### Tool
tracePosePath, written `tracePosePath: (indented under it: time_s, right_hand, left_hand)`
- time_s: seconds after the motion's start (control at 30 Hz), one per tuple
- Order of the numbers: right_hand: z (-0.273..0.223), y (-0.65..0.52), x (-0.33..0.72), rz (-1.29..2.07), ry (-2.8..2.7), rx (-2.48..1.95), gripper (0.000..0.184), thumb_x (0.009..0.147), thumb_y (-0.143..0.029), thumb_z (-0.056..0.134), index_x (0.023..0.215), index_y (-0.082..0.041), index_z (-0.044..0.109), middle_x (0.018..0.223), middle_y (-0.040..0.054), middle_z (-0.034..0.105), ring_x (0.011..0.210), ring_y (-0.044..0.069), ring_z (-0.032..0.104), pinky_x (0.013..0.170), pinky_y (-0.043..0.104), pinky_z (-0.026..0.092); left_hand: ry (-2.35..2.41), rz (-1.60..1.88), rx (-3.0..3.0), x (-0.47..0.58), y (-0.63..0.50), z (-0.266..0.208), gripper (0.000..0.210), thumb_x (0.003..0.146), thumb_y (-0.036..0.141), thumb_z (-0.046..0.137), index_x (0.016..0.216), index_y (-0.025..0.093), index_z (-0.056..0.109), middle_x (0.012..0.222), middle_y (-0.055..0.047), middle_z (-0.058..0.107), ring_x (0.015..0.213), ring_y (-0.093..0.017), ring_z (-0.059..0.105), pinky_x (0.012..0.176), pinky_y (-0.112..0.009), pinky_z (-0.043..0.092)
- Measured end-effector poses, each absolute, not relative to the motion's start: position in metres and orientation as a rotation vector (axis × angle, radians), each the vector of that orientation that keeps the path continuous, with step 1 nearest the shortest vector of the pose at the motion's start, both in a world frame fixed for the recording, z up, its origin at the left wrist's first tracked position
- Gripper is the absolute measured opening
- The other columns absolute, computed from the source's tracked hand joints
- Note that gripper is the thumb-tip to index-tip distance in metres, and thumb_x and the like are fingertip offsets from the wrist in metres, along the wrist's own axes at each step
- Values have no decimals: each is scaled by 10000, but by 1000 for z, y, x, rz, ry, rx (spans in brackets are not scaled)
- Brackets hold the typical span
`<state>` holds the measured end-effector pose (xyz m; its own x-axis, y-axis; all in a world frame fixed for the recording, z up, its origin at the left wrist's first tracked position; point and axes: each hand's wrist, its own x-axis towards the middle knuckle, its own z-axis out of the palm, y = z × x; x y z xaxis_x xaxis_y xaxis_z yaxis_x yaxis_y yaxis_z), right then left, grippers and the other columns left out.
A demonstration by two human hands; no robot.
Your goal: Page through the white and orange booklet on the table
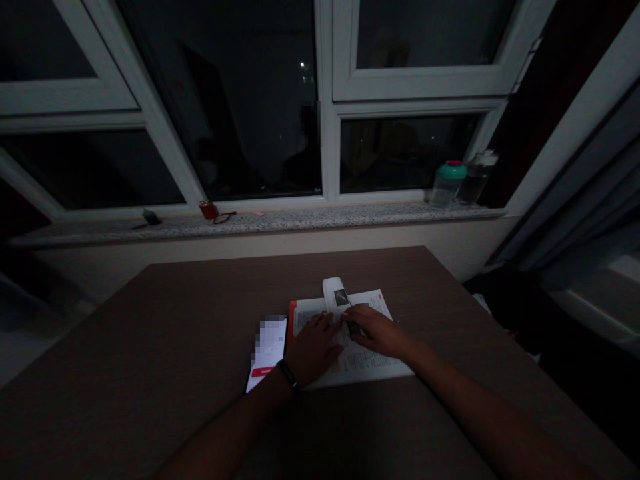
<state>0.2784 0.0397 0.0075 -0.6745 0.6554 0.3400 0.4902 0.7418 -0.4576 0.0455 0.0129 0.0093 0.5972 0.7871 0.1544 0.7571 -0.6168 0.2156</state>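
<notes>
A printed booklet [373, 362] lies on the brown table, with an orange-red strip down its left edge. One page [334, 290] curls up near the top middle and shows a small dark picture. My left hand [311, 350] rests on the left part of the booklet, fingers stretched out, a dark band around the wrist. From the right, my right hand [377, 330] lies over the pages, its thumb apart from the fingers, its fingertips close to the curled page and to my left fingertips. Dim light hides the exact finger contact.
Left of the booklet lies a phone [267, 347] with a lit screen, partly behind my left forearm. Beyond the table [200, 320], a stone windowsill [300, 219] carries a teal-lidded bottle [449, 183], a second clear bottle [477, 177] and a small red object [207, 210].
</notes>
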Motion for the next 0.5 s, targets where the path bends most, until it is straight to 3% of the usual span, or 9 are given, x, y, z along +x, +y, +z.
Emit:
tracePosePath:
  time_s: [0.5]
  right_hand:
    - [11, 44, 287, 490, -2517, -825, 558, 842, -337, 698, 1354, -218, 513, 1279, 129, 583, 1230, 282, 490, 1045, 474, 399]
  left_hand:
    - [1208, 372, 2701, 37, 22, 8, 502, 951, 360, 567, 1427, 275, 434, 1490, -88, 424, 1373, -288, 370, 1108, -504, 339]
